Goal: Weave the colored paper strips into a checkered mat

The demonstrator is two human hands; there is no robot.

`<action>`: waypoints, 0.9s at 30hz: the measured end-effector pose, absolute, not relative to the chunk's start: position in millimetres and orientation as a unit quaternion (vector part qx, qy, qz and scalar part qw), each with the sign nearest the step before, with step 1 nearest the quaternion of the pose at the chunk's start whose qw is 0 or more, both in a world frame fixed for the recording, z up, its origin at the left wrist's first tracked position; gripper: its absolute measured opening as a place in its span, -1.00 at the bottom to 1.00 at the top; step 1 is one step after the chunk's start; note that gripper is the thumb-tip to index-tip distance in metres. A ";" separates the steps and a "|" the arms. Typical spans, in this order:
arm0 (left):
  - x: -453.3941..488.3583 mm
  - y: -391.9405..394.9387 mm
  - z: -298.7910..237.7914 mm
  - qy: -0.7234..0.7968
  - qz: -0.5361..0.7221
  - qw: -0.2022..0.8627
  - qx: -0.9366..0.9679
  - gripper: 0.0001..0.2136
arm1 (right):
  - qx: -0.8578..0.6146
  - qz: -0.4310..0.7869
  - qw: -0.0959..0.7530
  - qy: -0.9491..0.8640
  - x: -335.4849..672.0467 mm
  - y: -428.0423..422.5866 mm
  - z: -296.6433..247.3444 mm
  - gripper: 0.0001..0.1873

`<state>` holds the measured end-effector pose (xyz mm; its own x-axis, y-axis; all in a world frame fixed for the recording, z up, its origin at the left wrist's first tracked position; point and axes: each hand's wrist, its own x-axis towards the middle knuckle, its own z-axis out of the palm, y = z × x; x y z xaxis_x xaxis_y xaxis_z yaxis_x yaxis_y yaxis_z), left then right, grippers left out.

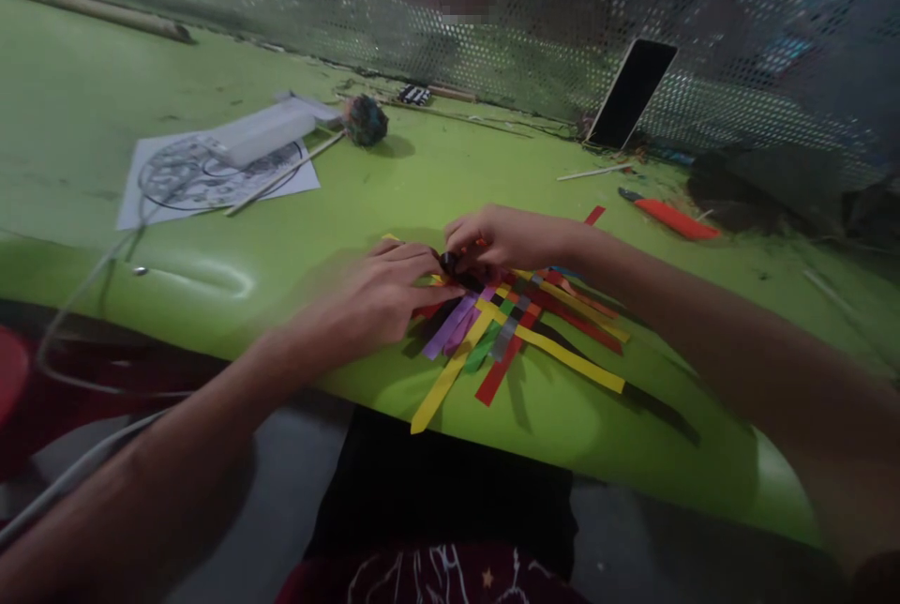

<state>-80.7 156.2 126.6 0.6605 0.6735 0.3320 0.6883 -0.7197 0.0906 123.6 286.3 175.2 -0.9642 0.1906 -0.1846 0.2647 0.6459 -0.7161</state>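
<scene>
Coloured flat strips lie crossed over and under each other in a small woven piece (502, 304) near the table's front edge. Yellow, red, purple, green, black and grey ends fan out from it. My right hand (502, 243) reaches over from the right, its fingertips closed on a curled black strip (448, 262) at the far left of the weave. From the other side my left hand (383, 290) lies low over the piece. Its fingers are stretched out, thumb apart on the strips and fingertips beside the black curl. Both hands hide part of the weave.
The green table (436, 182) also carries a printed sheet (141, 187) under a white lamp-like device (267, 135), a dark ball (366, 120), a thin stick (288, 173) and a red tool with a dark tip (675, 218). A phone (633, 93) leans against perforated metal.
</scene>
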 end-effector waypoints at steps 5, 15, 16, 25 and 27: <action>-80.2 155.4 127.3 -0.379 -0.167 0.021 -0.910 -0.52 | 0.107 -0.354 0.038 0.928 123.9 283.2 174.1 -0.85; -77.6 154.9 128.0 -0.371 -0.185 0.048 -0.909 -0.53 | 0.213 -0.388 -0.068 0.894 135.1 265.8 163.6 -0.86; -77.7 154.8 128.2 -0.372 -0.181 0.045 -0.909 -0.53 | 0.212 -0.390 -0.074 0.893 136.2 265.9 162.5 -0.84; -79.6 157.6 121.8 -0.361 -0.216 0.040 -0.906 -0.58 | 0.152 -0.356 -0.050 0.921 136.9 279.3 159.0 -0.86; -79.5 157.4 122.2 -0.359 -0.218 0.041 -0.906 -0.57 | 0.160 -0.360 -0.047 0.918 136.6 279.1 158.4 -0.86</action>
